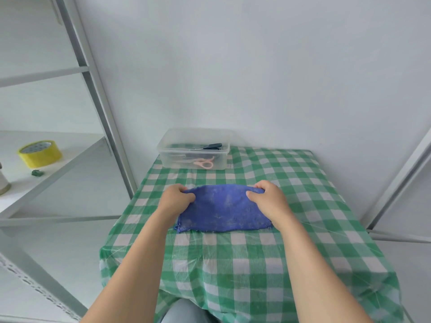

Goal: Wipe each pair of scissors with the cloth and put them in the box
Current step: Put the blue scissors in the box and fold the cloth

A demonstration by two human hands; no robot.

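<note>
A blue cloth [222, 209] lies flat on the green checked table [291, 194]. My left hand [175, 198] pinches its far left corner and my right hand [268, 199] pinches its far right corner. Behind the cloth stands a clear plastic box [168, 150]. Inside it lie pink-handled scissors [205, 163] and dark-handled scissors [210, 146]. No scissors show on the table outside the box.
A white wall rises directly behind the table. To the left is a grey metal shelf [70, 157] holding a roll of yellow tape [39, 153] and a small green object [37, 172]. A metal frame [396, 183] stands to the right.
</note>
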